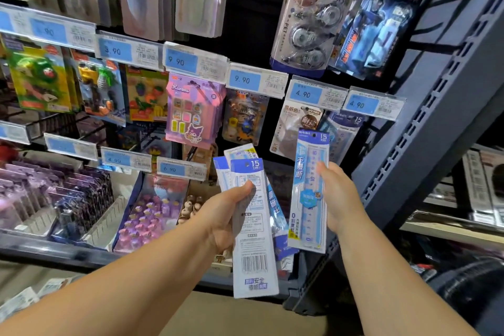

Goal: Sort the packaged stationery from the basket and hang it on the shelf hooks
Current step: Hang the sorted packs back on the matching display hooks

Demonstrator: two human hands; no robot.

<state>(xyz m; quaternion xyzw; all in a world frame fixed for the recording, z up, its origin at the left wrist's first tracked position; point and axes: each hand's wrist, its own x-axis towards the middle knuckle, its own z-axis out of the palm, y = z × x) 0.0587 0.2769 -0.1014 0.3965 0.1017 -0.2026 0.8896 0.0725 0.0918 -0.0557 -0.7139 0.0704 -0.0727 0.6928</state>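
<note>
Ruler pack (pixel 308 199) upright in right hand (pixel 341 199), near shelf post (pixel 436 106).

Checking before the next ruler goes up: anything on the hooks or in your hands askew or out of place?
Nothing damaged. The ruler packs in the left hand are fanned unevenly, the front one showing its barcode back. The pink Kuromi pack hangs slightly tilted. The right hand holds a single ruler pack roughly upright.

A slotted blue-grey shelf upright (pixel 436 123) flanks a dark back panel (pixel 251 8) above tan floor (pixel 245 319).
</note>
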